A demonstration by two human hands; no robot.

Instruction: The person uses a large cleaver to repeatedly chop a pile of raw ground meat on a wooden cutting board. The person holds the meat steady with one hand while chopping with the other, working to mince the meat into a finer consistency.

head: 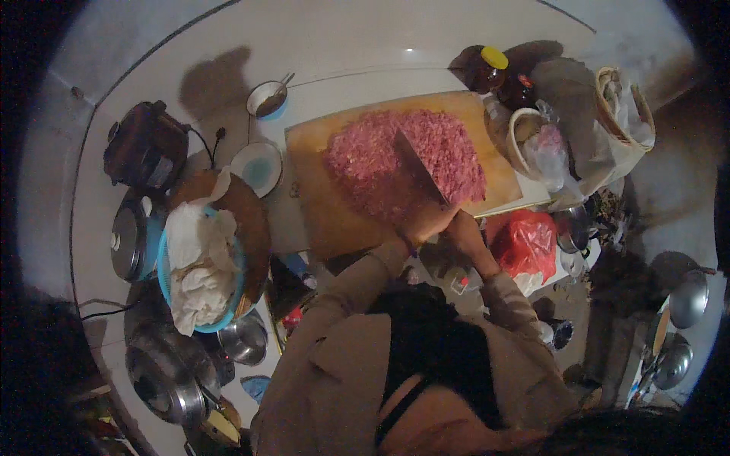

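A wide patch of minced pink meat (370, 154) lies spread on a wooden cutting board (319, 222). The broad blade of a kitchen cleaver (421, 168) stands in the mince, pointing away from me and slightly left. My right hand (463, 231) grips it at the near end, over the board's front edge; the handle is hidden in the hand. Close against it, my left hand (429, 221) meets the heel of the blade. Its fingers are blurred, so I cannot see whether they hold the handle too.
Left of the board stand a plate (256, 169), a bowl with a spoon (268, 101), a dark cooker (147, 145) and a blue basket with white cloth (199, 273). To the right are jars (482, 68), a clear plastic bag (544, 154) and a red plastic bag (524, 242).
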